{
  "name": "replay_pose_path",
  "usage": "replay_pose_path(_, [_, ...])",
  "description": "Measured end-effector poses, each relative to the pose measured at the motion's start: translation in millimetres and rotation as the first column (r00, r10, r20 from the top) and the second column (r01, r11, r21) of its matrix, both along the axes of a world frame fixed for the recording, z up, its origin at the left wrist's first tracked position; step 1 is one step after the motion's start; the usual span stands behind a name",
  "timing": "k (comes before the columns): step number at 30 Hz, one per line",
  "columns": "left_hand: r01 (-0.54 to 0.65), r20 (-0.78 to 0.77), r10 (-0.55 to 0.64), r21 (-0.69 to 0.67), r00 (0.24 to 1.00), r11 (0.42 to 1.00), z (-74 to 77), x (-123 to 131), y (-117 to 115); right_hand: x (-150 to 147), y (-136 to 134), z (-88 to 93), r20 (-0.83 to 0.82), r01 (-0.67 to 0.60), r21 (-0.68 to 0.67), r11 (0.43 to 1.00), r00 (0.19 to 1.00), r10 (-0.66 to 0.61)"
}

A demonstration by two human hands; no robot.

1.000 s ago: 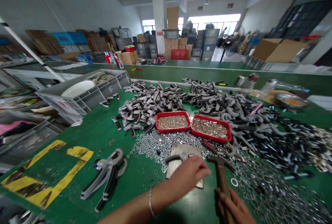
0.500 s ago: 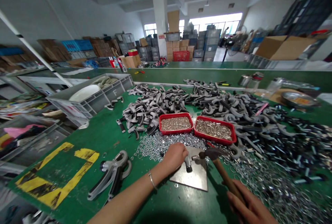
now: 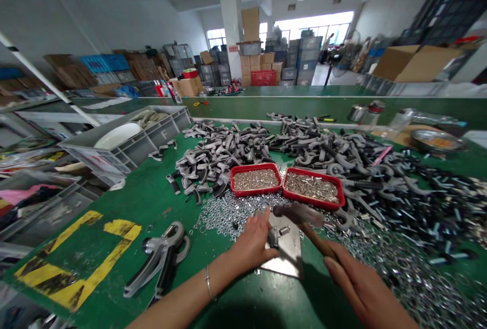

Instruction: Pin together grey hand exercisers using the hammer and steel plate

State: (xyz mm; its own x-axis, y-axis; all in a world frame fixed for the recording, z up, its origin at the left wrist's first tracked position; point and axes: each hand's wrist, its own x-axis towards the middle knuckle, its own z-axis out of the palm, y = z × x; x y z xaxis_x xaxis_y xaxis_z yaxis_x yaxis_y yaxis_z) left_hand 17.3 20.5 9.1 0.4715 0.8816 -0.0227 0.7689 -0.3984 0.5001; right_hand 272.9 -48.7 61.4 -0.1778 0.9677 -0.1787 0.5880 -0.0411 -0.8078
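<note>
My left hand [image 3: 251, 242] rests at the metal plate [image 3: 291, 262], thumb and fingers closed round a small grey-and-black handle piece [image 3: 273, 237]. Much of that piece is hidden by the hand. Beside it, a short coil spring [image 3: 284, 230] shows over the plate. My right hand [image 3: 352, 278] is wrapped round the wooden shaft of a hammer [image 3: 314, 237]. The hammer's head is blurred and hangs over the far part of the plate, near my left fingertips. To the left, a hand gripper with grey-and-black handles [image 3: 163, 258] lies on the green table.
Two red trays [image 3: 255, 194] of small metal parts stand beyond the plate, with loose nuts [image 3: 216, 217] before them. Grey-and-black handles [image 3: 228, 154] are heaped behind. Metal rings [image 3: 395, 268] and black parts with bolts [image 3: 437, 207] spread right. A grey crate [image 3: 152, 138] stands left.
The hammer head has moved up and left, away from the spring. My left hand has turned, and its thumb now shows beside the handle piece. The whole view has shifted slightly.
</note>
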Motion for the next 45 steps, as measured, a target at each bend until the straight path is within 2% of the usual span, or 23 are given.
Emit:
replay_pose_path(4, [0.008, 0.024, -0.006, -0.063, 1.000, 0.998, -3.8, 0, -1, 2, 14, -27.1, 0.008, -0.025, -0.081, 0.996, 1.000, 0.025])
replay_pose_path(6, [0.003, 0.029, -0.001, -0.071, 1.000, 0.997, -4.1, 0, -1, 11, 15, -38.3, -0.065, 0.014, -0.136, 0.991, 0.998, -0.023])
replay_pose_path(8, [-0.017, 0.038, 0.019, -0.053, 0.999, 0.998, -5.6, 1, -5, 19, 14, -45.7, -0.034, 0.076, -0.147, 0.986, 0.996, -0.082])
replay_pose_path(9, [-0.030, 0.042, 0.032, -0.044, 0.999, 0.999, -6.6, 1, -7, 21, 13, -48.1, 0.033, 0.099, -0.085, 0.991, 0.995, -0.097])
replay_pose_path(11, [-0.041, 0.059, 0.044, -0.056, 0.997, 0.998, -7.4, 0, -11, 17, 13, -50.3, 0.207, 0.064, 0.171, 0.983, 0.973, -0.099])
replay_pose_path(13, [-0.041, 0.082, 0.047, -0.073, 0.996, 0.997, -3.8, 0, -12, 2, 16, -49.2, 0.335, -0.086, 0.394, 0.915, 0.941, -0.056])
replay_pose_path(16, [-0.036, 0.105, 0.029, 0.058, 0.994, 0.998, 13.4, 4, -3, -27, 28, -46.8, 0.412, -0.255, 0.431, 0.866, 0.909, 0.063])
replay_pose_path(19, [0.057, 0.088, -0.076, 0.196, 0.993, 0.979, 38.6, 26, 11, -44, 37, -53.7, 0.433, -0.247, 0.430, 0.868, 0.901, 0.042])
replay_pose_path(21, [0.210, 0.043, -0.224, 0.218, 0.974, 0.953, 50.2, 55, 20, -45, 35, -64.4, 0.401, -0.206, 0.463, 0.862, 0.916, 0.004])
replay_pose_path(23, [0.407, -0.046, -0.410, 0.263, 0.911, 0.875, 51.0, 93, 32, -44, 28, -75.9, 0.367, -0.154, 0.470, 0.869, 0.929, -0.034])
replay_pose_path(25, [0.577, -0.177, -0.552, 0.344, 0.815, 0.741, 41.1, 135, 47, -44, 21, -83.7, 0.364, -0.114, 0.446, 0.888, 0.929, -0.063])
replay_pose_path(27, [0.673, -0.318, -0.597, 0.422, 0.737, 0.607, 25.9, 174, 64, -47, 19, -86.0, 0.376, -0.106, 0.418, 0.902, 0.924, -0.065])
replay_pose_path(29, [0.727, -0.416, -0.599, 0.460, 0.684, 0.510, 12.2, 203, 80, -51, 20, -84.8, 0.386, -0.109, 0.393, 0.913, 0.921, -0.056])
replay_pose_path(33, [0.788, -0.483, -0.629, 0.452, 0.610, 0.417, 5.9, 227, 97, -50, 23, -87.5, 0.276, -0.075, 0.420, 0.905, 0.960, -0.048])
replay_pose_path(34, [0.776, -0.466, -0.628, 0.462, 0.624, 0.429, 9.1, 228, 97, -47, 22, -90.3, 0.208, -0.051, 0.444, 0.895, 0.977, -0.048])
replay_pose_path(35, [0.732, -0.404, -0.620, 0.487, 0.672, 0.477, 14.0, 227, 95, -44, 21, -93.1, 0.131, -0.011, 0.461, 0.887, 0.990, -0.056])
replay_pose_path(36, [0.645, -0.279, -0.601, 0.517, 0.749, 0.563, 20.6, 225, 92, -40, 19, -95.4, 0.052, 0.043, 0.468, 0.883, 0.996, -0.076])
replay_pose_path(38, [0.377, 0.150, -0.500, 0.484, 0.853, 0.789, 38.9, 214, 80, -35, 14, -95.3, -0.112, 0.177, 0.432, 0.884, 0.983, -0.142])
replay_pose_path(39, [0.246, 0.399, -0.406, 0.394, 0.822, 0.885, 50.1, 204, 73, -32, 13, -92.3, -0.198, 0.242, 0.381, 0.892, 0.964, -0.176])
replay_pose_path(41, [0.109, 0.756, -0.195, 0.162, 0.625, 0.981, 73.8, 174, 58, -31, 11, -81.0, -0.376, 0.306, 0.211, 0.928, 0.902, -0.211])
replay_pose_path(43, [0.009, 0.890, -0.002, -0.003, 0.457, 1.000, 91.9, 132, 43, -32, 10, -66.8, -0.536, 0.269, 0.027, 0.963, 0.817, -0.213])
replay_pose_path(44, [-0.067, 0.904, 0.084, -0.061, 0.418, 0.996, 96.3, 109, 37, -34, 10, -60.3, -0.600, 0.240, -0.043, 0.970, 0.770, -0.217])
replay_pose_path(45, [-0.139, 0.890, 0.160, -0.111, 0.426, 0.984, 96.6, 86, 30, -36, 10, -54.7, -0.652, 0.218, -0.097, 0.971, 0.723, -0.227])
